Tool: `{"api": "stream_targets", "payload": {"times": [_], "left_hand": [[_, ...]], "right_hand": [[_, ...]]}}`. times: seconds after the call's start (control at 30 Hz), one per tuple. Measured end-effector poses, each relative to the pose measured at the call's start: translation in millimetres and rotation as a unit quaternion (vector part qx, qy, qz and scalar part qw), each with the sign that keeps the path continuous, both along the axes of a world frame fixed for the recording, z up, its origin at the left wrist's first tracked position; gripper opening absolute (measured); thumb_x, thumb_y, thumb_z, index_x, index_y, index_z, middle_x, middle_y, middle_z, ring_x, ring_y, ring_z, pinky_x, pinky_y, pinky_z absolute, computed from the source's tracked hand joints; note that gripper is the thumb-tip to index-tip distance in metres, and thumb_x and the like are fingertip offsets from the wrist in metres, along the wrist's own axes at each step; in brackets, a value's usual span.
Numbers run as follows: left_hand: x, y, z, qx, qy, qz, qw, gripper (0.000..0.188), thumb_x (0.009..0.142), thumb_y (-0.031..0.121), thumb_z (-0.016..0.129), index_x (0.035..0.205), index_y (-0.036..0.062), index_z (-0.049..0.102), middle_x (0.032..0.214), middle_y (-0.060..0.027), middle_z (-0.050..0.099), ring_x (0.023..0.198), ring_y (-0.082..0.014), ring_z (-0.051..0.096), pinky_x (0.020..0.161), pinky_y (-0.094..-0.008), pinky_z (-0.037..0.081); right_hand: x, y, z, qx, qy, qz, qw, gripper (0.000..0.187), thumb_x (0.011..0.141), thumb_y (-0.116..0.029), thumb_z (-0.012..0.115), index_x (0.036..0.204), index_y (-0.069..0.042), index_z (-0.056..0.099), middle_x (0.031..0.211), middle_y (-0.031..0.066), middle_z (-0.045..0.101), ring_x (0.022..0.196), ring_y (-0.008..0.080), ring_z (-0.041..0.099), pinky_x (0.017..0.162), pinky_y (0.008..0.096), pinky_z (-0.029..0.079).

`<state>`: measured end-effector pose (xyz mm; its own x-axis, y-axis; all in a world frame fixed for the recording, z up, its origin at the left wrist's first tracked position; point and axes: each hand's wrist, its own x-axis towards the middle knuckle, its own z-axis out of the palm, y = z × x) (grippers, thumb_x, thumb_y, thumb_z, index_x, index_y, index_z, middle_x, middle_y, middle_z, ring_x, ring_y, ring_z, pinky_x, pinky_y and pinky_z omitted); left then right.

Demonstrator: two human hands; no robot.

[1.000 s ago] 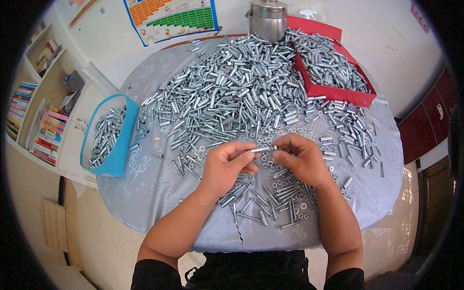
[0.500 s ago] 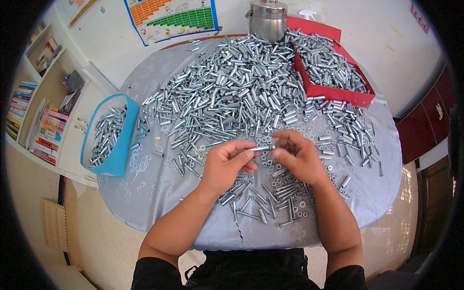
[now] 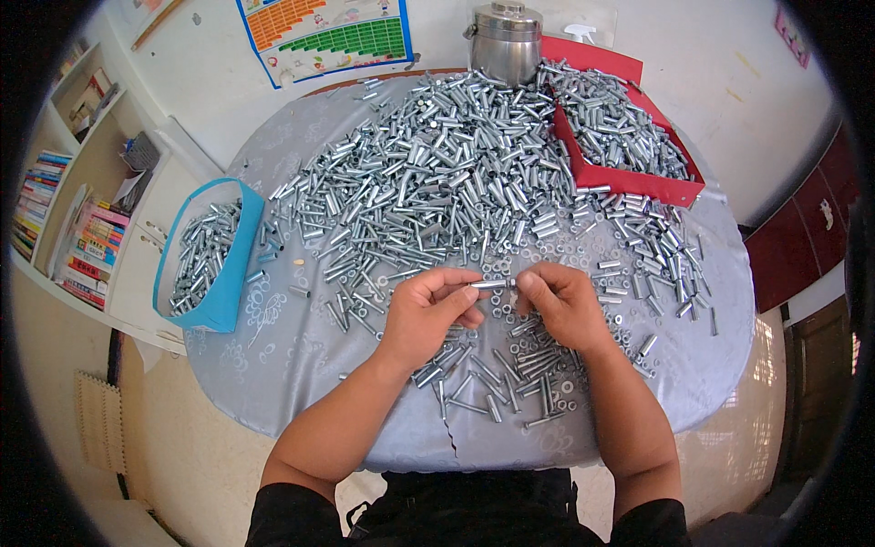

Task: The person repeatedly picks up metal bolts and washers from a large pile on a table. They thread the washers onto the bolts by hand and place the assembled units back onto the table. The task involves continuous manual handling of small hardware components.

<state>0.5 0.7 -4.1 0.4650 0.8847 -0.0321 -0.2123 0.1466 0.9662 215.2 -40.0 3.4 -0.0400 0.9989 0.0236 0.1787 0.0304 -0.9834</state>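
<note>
Between my two hands a silvery sleeve anchor (image 3: pixel 492 283) is held level above the table. My left hand (image 3: pixel 421 310) pinches its left end between thumb and fingers. At the right end, the thumb and curled fingers of my right hand (image 3: pixel 567 307) close on the tip; whether a nut or washer sits there is too small to tell. Small nuts and washers (image 3: pixel 497 267) lie just behind and around my hands. Loose bolts and sleeves (image 3: pixel 492 378) are scattered in front of them. Beyond rises a large heap of metal sleeves and bolts (image 3: pixel 428 173).
A blue box (image 3: pixel 219 305) of metal anchors stands at the left. At the back right are a red box (image 3: pixel 638 189) full of sleeves and a steel pot (image 3: pixel 507 46). A grey cloth covers the round table (image 3: pixel 246 365); a bookshelf (image 3: pixel 128 210) stands beyond its left side.
My right hand's fingers, spread a little apart before, have closed in on the anchor's right end. My left hand keeps its hold almost unmoved.
</note>
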Motion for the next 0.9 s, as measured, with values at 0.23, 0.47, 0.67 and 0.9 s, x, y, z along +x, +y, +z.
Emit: {"api": "stream_targets", "payload": {"times": [0.23,0.47,0.67,0.9], "left_hand": [[1,1,-1,-0.007,0.004,0.004,1.000,0.021,0.093,0.004,0.058,0.112,-0.0041,0.062,0.097,-0.0129,0.070,0.074,-0.0155,0.068,0.066,-0.0272,0.058],[0,0,2,-0.009,0.002,0.006,1.000,0.021,0.093,0.004,0.058,0.112,-0.0039,0.062,0.097,-0.0123,0.070,0.074,-0.0149,0.067,0.066,-0.0266,0.058],[1,-1,2,-0.006,0.004,0.006,1.000,0.021,0.092,0.004,0.059,0.111,-0.0041,0.062,0.096,-0.0131,0.070,0.073,-0.0157,0.068,0.066,-0.0275,0.058],[2,0,0,-0.008,0.010,0.007,1.000,0.020,0.092,0.003,0.059,0.111,-0.0042,0.063,0.097,-0.0135,0.070,0.072,-0.0154,0.068,0.066,-0.0272,0.058]], "right_hand": [[-3,1,-2,0.024,0.012,-0.012,1.000,0.018,0.090,-0.017,0.067,0.092,0.000,0.067,0.076,0.0024,0.063,0.068,0.0090,0.056,0.063,0.0259,0.047],[4,2,-2,-0.039,-0.020,0.032,0.999,0.016,0.087,-0.012,0.071,0.095,0.001,0.064,0.078,0.0025,0.064,0.069,0.0088,0.056,0.064,0.0257,0.048],[-5,0,1,0.004,0.095,0.018,0.995,0.015,0.088,-0.009,0.070,0.098,0.001,0.064,0.080,0.0033,0.064,0.070,0.0092,0.058,0.065,0.0247,0.049],[-5,1,-1,0.029,0.117,0.014,0.993,0.013,0.088,-0.007,0.068,0.097,0.003,0.066,0.080,0.0037,0.065,0.072,0.0101,0.061,0.066,0.0244,0.051]]}}
